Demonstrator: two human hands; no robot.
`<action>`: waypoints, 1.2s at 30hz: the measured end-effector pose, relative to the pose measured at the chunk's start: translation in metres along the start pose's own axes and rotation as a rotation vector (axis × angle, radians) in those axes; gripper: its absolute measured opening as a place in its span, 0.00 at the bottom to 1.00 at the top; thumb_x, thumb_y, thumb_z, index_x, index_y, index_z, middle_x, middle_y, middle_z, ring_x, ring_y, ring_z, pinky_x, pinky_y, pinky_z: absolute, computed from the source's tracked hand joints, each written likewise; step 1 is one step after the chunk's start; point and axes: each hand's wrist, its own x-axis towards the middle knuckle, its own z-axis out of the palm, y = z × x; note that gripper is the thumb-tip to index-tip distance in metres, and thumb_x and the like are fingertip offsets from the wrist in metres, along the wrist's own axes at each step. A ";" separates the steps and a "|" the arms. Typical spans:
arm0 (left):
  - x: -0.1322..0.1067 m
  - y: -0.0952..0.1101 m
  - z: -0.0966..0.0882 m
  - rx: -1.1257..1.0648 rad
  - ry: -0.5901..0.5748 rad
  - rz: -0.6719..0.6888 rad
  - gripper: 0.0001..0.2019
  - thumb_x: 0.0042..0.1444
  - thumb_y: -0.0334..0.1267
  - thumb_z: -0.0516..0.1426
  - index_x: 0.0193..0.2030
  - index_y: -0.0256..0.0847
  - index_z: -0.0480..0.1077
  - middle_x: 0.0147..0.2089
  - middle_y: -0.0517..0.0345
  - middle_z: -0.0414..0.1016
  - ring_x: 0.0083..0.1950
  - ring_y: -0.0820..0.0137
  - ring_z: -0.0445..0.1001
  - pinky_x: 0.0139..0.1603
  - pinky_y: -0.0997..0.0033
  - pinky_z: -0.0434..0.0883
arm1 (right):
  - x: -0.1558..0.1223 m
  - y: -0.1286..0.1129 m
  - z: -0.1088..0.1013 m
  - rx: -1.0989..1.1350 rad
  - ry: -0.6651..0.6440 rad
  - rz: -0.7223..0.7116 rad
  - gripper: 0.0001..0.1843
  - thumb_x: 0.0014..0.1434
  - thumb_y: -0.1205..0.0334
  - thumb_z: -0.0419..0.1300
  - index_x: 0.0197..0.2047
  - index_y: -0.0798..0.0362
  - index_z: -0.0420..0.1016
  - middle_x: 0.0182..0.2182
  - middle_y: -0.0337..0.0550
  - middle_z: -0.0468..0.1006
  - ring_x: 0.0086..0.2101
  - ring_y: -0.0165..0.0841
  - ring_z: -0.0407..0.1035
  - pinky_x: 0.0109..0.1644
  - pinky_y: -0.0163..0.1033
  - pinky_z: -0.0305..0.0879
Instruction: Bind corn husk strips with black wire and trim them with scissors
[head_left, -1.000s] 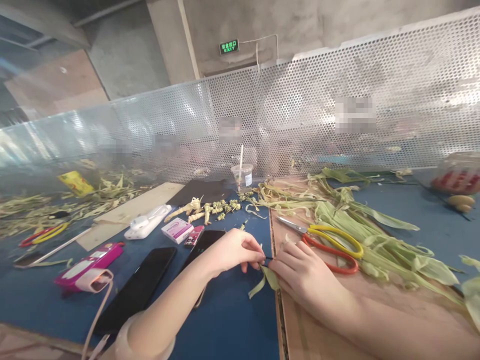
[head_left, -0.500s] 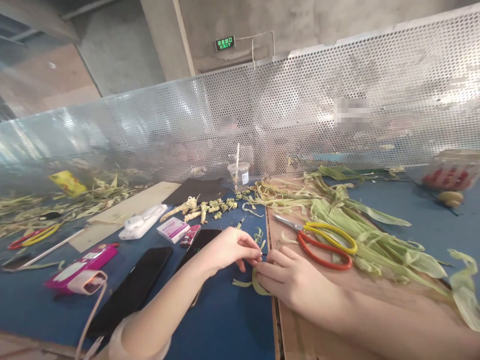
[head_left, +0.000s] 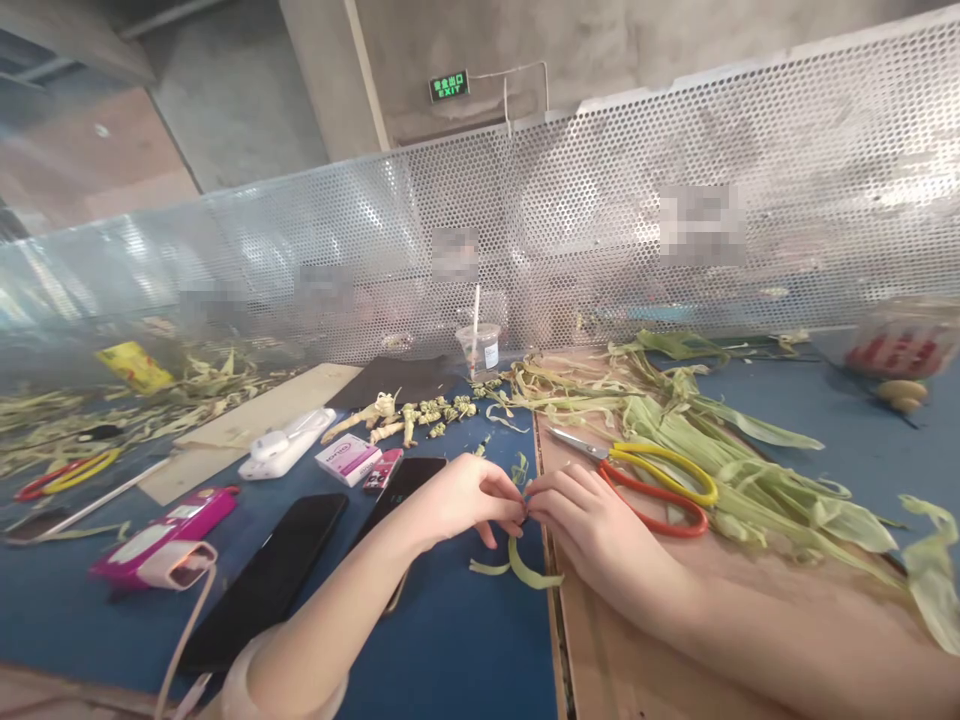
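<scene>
— Where is it open around the scissors (head_left: 651,487)?
— Bare board (head_left: 607,670) on their near side. Husk leaves (head_left: 742,470) crowd their far and right sides. Left of them the right hand (head_left: 592,525) and left hand (head_left: 465,497) block the way, with phones (head_left: 281,570) farther left.

A green sign (head_left: 449,86) on the concrete wall (head_left: 600,40) reads "EXIT" (Chinese characters above it).
</scene>
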 end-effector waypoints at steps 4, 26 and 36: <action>-0.003 0.004 0.000 0.017 -0.016 -0.005 0.07 0.44 0.34 0.60 0.32 0.33 0.74 0.29 0.52 0.77 0.33 0.65 0.76 0.25 0.75 0.72 | 0.006 0.002 0.001 0.061 -0.010 0.069 0.10 0.62 0.69 0.49 0.36 0.52 0.71 0.34 0.42 0.72 0.37 0.35 0.63 0.40 0.41 0.61; -0.001 0.004 -0.002 0.102 0.050 -0.033 0.10 0.45 0.40 0.59 0.31 0.34 0.72 0.30 0.51 0.77 0.31 0.68 0.74 0.17 0.79 0.63 | 0.008 -0.002 0.004 0.371 -0.044 0.394 0.07 0.55 0.67 0.56 0.27 0.50 0.73 0.35 0.40 0.70 0.39 0.34 0.63 0.45 0.42 0.60; 0.003 0.002 -0.002 0.151 0.114 -0.060 0.13 0.42 0.42 0.60 0.32 0.34 0.74 0.25 0.54 0.73 0.28 0.71 0.69 0.16 0.80 0.57 | 0.009 -0.012 0.008 0.421 -0.042 0.479 0.08 0.54 0.65 0.57 0.26 0.49 0.76 0.39 0.41 0.71 0.42 0.36 0.63 0.52 0.47 0.55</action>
